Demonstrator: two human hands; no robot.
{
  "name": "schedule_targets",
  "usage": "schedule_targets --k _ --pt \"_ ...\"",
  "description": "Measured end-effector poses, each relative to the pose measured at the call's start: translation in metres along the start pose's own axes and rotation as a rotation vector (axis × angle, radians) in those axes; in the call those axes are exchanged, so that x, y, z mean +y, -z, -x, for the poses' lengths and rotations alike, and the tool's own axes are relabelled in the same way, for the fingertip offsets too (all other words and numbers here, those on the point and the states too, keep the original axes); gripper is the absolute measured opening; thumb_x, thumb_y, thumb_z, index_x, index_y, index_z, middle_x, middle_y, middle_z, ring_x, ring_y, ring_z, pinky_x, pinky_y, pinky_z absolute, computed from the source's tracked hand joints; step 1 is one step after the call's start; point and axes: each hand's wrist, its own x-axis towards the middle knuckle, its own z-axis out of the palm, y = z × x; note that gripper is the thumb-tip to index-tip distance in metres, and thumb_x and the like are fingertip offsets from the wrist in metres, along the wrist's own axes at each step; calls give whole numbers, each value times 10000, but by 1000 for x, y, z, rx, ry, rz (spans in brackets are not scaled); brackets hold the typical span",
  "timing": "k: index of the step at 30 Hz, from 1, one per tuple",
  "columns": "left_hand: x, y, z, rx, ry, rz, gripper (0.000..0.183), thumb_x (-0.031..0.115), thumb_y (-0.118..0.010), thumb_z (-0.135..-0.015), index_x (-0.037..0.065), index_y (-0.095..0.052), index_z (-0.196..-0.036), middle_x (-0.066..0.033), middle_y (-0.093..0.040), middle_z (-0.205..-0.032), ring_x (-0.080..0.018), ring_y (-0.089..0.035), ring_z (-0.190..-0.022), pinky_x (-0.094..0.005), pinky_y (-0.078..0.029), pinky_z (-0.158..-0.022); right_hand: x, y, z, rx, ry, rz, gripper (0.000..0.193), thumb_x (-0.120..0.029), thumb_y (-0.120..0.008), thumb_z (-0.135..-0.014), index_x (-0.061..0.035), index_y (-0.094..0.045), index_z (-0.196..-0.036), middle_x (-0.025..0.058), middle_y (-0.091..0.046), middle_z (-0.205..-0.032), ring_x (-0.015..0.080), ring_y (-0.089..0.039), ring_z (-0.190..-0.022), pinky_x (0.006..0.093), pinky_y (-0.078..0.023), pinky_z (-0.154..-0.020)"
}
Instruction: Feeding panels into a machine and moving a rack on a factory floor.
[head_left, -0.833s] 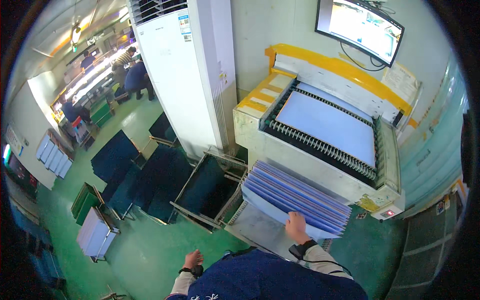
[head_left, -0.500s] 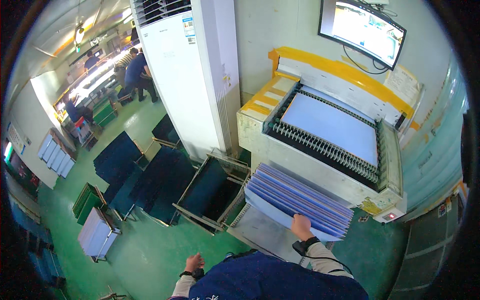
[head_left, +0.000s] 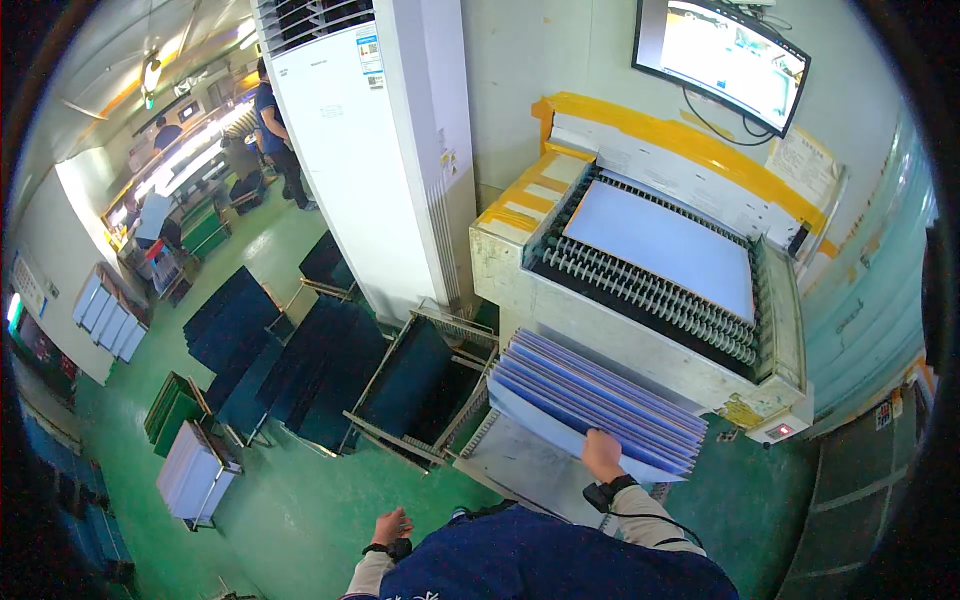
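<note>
Head view: looking down over a green workshop floor (head_left: 300,500).
Right hand (head_left: 602,455): at 5 o'clock, fingers closed on the near edge of a fanned stack of pale blue sheets (head_left: 590,395) (wrist wears a dark band).
Left hand (head_left: 390,527): at 6 o'clock, hanging free, fingers loosely spread, holding nothing.
Stack: rests on a grey tray (head_left: 520,465) just below the roller machine (head_left: 650,270).
Around: wire rack of dark panels (head_left: 415,385) at 7 o'clock of the stack; tall white cabinet (head_left: 370,150) at 11; wall screen (head_left: 735,45) at 1.
Blocking: the machine's front wall stands right behind the stack.
</note>
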Motion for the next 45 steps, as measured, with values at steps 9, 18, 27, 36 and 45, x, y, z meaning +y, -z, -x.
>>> schedule_targets --k 9,18,27,36,45 --pt "6 -6 4 26 1 4 346 288 -564 -863 8 -514 -1060 -135 -599 -863 -259 -606 -664 -342 -473 -503 1 1 -3 -25 -25 17 148 -198 -550 -758 -55 -588 -759 164 -616 -753 361 -596 -747 484 -455 -651" --pt "2 -1 -9 8 40 7 355 296 -564 -864 28 -522 -1094 -132 -610 -891 -252 -618 -678 -353 -486 -525 -1 4 -5 -73 -55 36 167 -205 -544 -757 -54 -611 -781 172 -629 -784 362 -605 -766 481 -464 -661" --pt "7 -4 -4 23 29 6 350 274 -581 -853 11 -527 -1078 -138 -612 -854 -261 -624 -667 -344 -494 -508 2 -1 -4 -25 -47 26 151 -199 -547 -749 -58 -599 -763 164 -624 -766 359 -602 -756 476 -462 -649" --pt "5 -2 -8 24 33 -37 319 269 -571 -854 12 -522 -1037 -126 -600 -820 -252 -610 -641 -346 -489 -491 -3 3 -2 -29 -48 14 137 -189 -555 -746 -57 -591 -749 162 -620 -767 358 -596 -760 474 -458 -652" --pt "2 -1 -11 -4 37 -7 296 270 -559 -866 22 -521 -1022 -121 -608 -828 -254 -614 -646 -355 -497 -503 -2 4 -1 -14 -32 5 142 -187 -546 -748 -52 -588 -739 166 -617 -773 359 -595 -765 476 -460 -659"
